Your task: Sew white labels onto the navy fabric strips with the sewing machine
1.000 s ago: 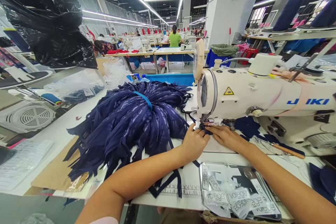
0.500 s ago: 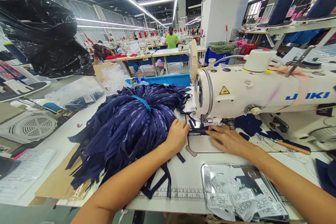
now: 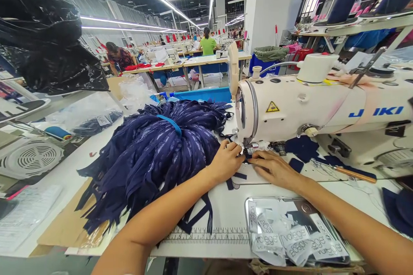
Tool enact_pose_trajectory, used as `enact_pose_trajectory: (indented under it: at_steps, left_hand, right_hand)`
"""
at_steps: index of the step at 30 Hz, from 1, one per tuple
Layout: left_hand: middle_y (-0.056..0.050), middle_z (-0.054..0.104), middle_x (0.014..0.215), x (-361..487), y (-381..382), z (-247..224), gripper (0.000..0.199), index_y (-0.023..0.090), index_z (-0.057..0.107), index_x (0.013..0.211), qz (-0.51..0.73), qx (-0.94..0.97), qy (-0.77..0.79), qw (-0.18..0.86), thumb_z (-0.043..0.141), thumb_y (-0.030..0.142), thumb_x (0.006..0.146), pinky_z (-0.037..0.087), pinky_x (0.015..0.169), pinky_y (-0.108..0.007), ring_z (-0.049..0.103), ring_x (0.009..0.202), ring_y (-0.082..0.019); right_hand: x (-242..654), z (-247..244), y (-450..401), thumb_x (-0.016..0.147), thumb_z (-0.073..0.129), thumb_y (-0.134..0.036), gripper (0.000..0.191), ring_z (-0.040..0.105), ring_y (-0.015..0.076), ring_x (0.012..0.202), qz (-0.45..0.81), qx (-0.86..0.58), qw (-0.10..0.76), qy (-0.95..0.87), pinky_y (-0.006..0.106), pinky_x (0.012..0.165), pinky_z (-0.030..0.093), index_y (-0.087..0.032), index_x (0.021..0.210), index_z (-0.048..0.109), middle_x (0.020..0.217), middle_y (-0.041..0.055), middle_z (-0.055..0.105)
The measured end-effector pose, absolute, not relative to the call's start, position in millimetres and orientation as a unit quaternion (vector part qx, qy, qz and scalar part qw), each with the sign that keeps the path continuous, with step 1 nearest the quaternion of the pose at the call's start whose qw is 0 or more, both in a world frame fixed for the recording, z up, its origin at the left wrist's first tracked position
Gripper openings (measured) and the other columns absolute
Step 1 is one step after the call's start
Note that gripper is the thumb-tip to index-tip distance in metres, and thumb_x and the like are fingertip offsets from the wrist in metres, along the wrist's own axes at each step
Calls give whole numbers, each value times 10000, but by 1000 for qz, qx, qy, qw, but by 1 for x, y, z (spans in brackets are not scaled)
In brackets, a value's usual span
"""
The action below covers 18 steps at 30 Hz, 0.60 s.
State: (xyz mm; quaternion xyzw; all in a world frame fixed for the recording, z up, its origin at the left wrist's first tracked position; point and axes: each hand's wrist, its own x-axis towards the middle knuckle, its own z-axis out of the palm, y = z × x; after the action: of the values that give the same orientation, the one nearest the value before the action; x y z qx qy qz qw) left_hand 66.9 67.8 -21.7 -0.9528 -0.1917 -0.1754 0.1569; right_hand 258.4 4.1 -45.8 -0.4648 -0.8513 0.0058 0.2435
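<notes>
A cream sewing machine (image 3: 287,103) stands on the right, its needle area partly covered by my hands. Close to the presser foot, my left hand (image 3: 227,161) has its fingers curled in on a dark navy fabric strip (image 3: 239,175), whose end shows below the hand. Opposite it, my right hand (image 3: 274,167) lies low on the machine bed, fingers stretched toward the needle and touching dark fabric there. Left of my hands lies a big bundle of navy lace-trimmed pieces (image 3: 155,150), tied with a blue band (image 3: 170,123).
A clear-lidded tin with white labels (image 3: 295,236) sits at the table's front edge. Wooden-handled tweezers (image 3: 355,173) and navy scraps (image 3: 301,149) lie right of the needle. A black plastic bag (image 3: 48,38) hangs upper left. People sit at tables beyond.
My left hand has moved right and slightly up, closer to the needle and my right hand. A strip end now shows below it. The whole view has shifted slightly.
</notes>
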Motion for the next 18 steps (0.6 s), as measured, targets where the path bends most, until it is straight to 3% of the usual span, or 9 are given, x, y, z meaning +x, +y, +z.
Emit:
enact_pose_trajectory:
  at_steps: [3, 8, 13, 18]
  left_hand:
    - [-36, 556, 799, 70, 71, -23, 168, 174, 610, 755, -158, -958, -169, 168, 466, 196, 838, 290, 826, -371, 460, 843, -176]
    - [-31, 593, 827, 72, 72, -25, 214, 177, 609, 767, -151, -966, -141, 155, 426, 208, 873, 318, 801, -350, 487, 847, -175]
    - [-50, 628, 971, 67, 67, -25, 201, 156, 605, 908, -121, -977, -138, 104, 408, 176, 873, 364, 814, -323, 532, 905, -168]
    - [-69, 554, 1193, 53, 56, -25, 290, 152, 548, 1086, -116, -979, -157, 58, 400, 131, 838, 327, 936, -392, 474, 1114, -192]
  right_hand:
    - [261, -50, 7, 838, 411, -194, 277, 553, 191, 910, 37, -464, 273, -842, 344, 773, 486, -219, 1021, 618, 1003, 74, 576]
    - [264, -49, 8, 844, 416, -183, 251, 553, 168, 880, 65, -453, 287, -841, 319, 789, 484, -207, 992, 618, 965, 60, 581]
    - [256, -35, 0, 854, 367, -146, 278, 550, 194, 825, -39, -440, 215, -871, 357, 740, 497, -171, 952, 626, 912, 90, 588]
    - [249, -32, -6, 828, 361, -87, 304, 547, 222, 897, -115, -431, 201, -872, 378, 765, 499, -156, 975, 618, 950, 113, 595]
